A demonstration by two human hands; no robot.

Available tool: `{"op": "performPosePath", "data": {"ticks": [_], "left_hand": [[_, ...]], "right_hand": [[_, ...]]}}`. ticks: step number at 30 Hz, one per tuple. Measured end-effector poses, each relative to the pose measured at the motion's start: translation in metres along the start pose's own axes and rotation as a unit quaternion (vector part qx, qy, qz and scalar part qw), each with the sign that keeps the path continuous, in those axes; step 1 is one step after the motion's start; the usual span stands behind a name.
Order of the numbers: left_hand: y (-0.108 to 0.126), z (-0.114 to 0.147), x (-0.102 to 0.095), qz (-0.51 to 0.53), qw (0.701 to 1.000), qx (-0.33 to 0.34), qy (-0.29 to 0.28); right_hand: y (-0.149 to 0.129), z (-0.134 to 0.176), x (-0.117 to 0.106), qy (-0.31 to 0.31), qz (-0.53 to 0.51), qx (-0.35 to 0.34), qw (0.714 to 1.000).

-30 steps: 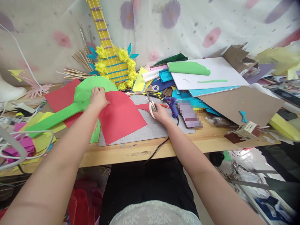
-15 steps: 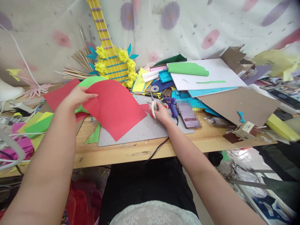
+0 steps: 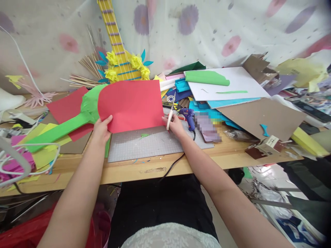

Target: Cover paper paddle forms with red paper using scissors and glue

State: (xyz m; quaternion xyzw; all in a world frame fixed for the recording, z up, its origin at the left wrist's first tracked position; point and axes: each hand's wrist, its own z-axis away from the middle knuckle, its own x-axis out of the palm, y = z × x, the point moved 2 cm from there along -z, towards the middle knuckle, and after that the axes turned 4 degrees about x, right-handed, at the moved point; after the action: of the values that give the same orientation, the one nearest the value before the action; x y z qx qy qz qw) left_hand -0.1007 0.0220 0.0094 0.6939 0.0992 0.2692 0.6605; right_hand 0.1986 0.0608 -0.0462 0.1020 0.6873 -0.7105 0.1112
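A sheet of red paper [image 3: 131, 106] is held up over the grey cutting mat [image 3: 144, 146], its left edge curved and its right edge straight. My left hand [image 3: 102, 130] pinches it at the lower left, thumb on the front. White-handled scissors [image 3: 170, 119] are in my right hand [image 3: 176, 124], blades pointing up and away. The fingertips of that hand also meet the paper's lower right edge. To the left lies a green guitar-like shape [image 3: 64, 129] with a long neck, its body partly behind the red sheet.
A yellow guitar model [image 3: 116, 44] with paper flowers leans at the back. Right of my right hand are a blue glue gun [image 3: 189, 116] and a phone [image 3: 207, 127]. Farther right, white board [image 3: 227, 81] and brown cardboard [image 3: 266, 115] are piled. Green scraps lie on the mat.
The red sheet has been turned and straightened, so its right edge now stands upright by the scissors. My left hand has moved down and right, and the green shape's neck has come into view.
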Motion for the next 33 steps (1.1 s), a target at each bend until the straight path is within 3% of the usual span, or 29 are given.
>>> {"op": "performPosePath", "data": {"ticks": [2,4,7,12,16,19,24,28,30,33], "left_hand": [[-0.007,0.011,0.0,-0.022,0.999,-0.025,-0.04],[-0.006,0.018,-0.005,-0.039,0.991,-0.051,-0.118],[0.001,0.015,-0.02,-0.041,0.971,-0.074,-0.222],[0.002,-0.004,-0.036,-0.055,0.983,-0.075,-0.158],[-0.013,-0.001,-0.031,-0.137,0.959,-0.122,-0.217],[-0.017,0.005,-0.03,-0.169,0.948,-0.115,-0.243],[-0.009,0.011,-0.035,-0.167,0.953,-0.084,-0.239],[-0.011,0.008,-0.036,-0.147,0.954,-0.087,-0.248],[-0.016,0.003,-0.035,-0.143,0.96,-0.089,-0.224],[-0.023,-0.003,-0.033,-0.135,0.975,-0.059,-0.167]], "right_hand": [[-0.005,0.0,-0.002,0.011,-0.074,0.034,0.997],[-0.011,0.0,-0.007,0.01,-0.122,0.057,0.991],[-0.022,-0.002,-0.016,-0.047,-0.139,0.039,0.988],[-0.045,-0.006,-0.026,-0.184,-0.142,0.003,0.973],[-0.061,-0.015,-0.032,-0.23,-0.097,-0.012,0.968],[-0.064,-0.026,-0.034,-0.204,-0.074,-0.014,0.976],[-0.059,-0.038,-0.031,-0.073,-0.055,0.003,0.996],[-0.059,-0.038,-0.026,-0.096,-0.067,-0.014,0.993],[-0.06,-0.041,-0.024,-0.099,-0.08,-0.02,0.992],[-0.058,-0.045,-0.021,-0.055,-0.088,-0.015,0.994]]}}
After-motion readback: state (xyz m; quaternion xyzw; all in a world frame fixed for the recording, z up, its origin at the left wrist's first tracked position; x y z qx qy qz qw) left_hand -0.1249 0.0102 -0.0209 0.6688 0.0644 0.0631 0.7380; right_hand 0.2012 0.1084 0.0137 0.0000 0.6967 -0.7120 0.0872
